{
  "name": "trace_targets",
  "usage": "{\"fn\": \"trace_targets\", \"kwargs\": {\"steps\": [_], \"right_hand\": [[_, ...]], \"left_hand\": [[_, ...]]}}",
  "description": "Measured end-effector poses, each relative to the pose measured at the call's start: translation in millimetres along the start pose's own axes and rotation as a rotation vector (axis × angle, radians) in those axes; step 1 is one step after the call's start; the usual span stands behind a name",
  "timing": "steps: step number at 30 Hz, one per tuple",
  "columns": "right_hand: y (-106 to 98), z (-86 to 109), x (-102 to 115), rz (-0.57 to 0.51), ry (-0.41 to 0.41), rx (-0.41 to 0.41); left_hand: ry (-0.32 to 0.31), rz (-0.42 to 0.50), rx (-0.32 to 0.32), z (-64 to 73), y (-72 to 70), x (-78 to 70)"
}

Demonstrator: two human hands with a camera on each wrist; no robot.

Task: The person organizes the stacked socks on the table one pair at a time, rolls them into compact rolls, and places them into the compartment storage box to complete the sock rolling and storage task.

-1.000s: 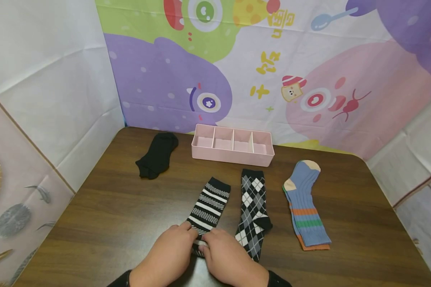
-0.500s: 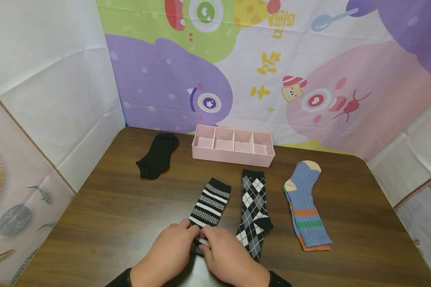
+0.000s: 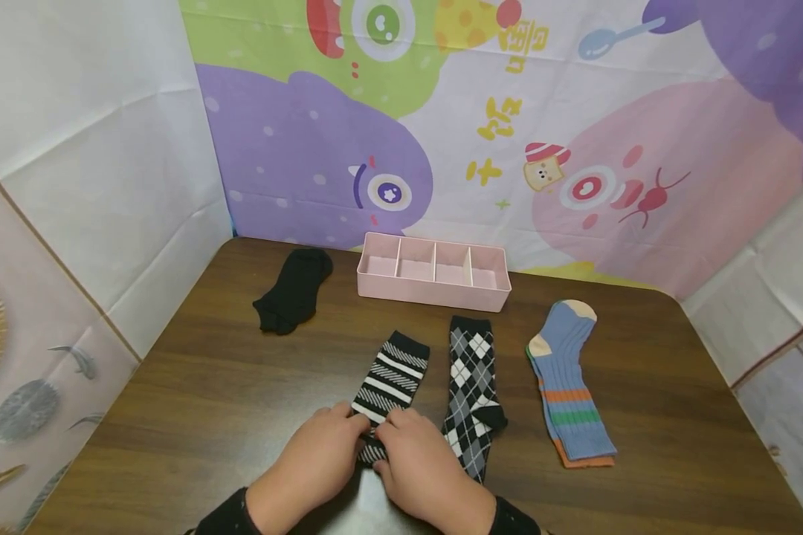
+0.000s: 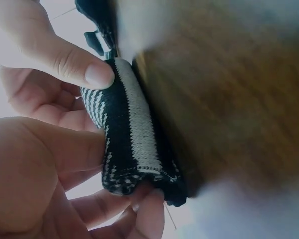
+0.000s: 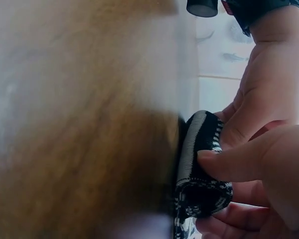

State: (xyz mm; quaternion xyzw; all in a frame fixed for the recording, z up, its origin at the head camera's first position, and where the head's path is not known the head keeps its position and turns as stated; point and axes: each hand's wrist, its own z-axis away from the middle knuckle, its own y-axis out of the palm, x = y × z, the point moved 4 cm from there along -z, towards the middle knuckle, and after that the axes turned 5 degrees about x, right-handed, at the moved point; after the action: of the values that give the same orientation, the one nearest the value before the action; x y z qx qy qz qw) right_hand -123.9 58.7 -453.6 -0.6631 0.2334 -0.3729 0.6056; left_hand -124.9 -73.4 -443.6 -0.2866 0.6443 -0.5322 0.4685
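So, two bare hands, four lots of socks, one box. The left hand (image 3: 321, 453) and right hand (image 3: 423, 462) are both on the striped sock (image 3: 391, 375), black and white, in the middle of one wooden table (image 3: 234, 423). Call that sock the dial's centre, 12 pointing at the backdrop (image 3: 502, 160). Left hand's at 7 to 8 o'clock, right at 5. Both are clamped on the near end, which is curled into a roll: two thumbs on it, fingers curled round behind. Can't tell if it's one sock or two stacked.

Black socks (image 3: 294, 290) at 10 o'clock, one bundle, exact count unclear. One pink box (image 3: 433, 294) at 1, three dividers, four compartments. One argyle bundle (image 3: 471, 394) at 3, just beside the right hand. Farther out at 3, blue socks (image 3: 571, 386), looks like two layered, orange edge poking out below. Two dark sleeves (image 3: 227, 514) at the wrists.
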Motion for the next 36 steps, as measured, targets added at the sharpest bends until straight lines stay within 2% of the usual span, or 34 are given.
{"fn": "trace_targets", "kwargs": {"steps": [8, 18, 25, 28, 32, 36], "right_hand": [[-0.1, 3.3, -0.1, -0.073, 0.011, 0.043], [2.6, 4.9, -3.3, -0.222, 0.018, 0.122], [6.3, 5.2, -6.1, -0.307, 0.057, 0.176], [6.3, 6.3, -6.5, -0.314, 0.064, 0.159], [4.2, 8.8, -5.4, -0.302, 0.059, 0.104], [1.7, 11.8, -2.6, -0.224, 0.043, 0.040]], "left_hand": [[0.020, -0.028, -0.025, 5.4, -0.5, -0.7], [0.114, -0.115, 0.045, 14.5, -8.9, -10.4], [0.122, -0.062, 0.030, 17.5, -9.6, -11.9], [0.126, -0.058, 0.020, 17.3, -8.9, -11.3], [0.111, -0.052, 0.041, 14.7, -6.7, -9.2], [0.088, -0.037, 0.069, 8.7, -3.4, -5.0]]}}
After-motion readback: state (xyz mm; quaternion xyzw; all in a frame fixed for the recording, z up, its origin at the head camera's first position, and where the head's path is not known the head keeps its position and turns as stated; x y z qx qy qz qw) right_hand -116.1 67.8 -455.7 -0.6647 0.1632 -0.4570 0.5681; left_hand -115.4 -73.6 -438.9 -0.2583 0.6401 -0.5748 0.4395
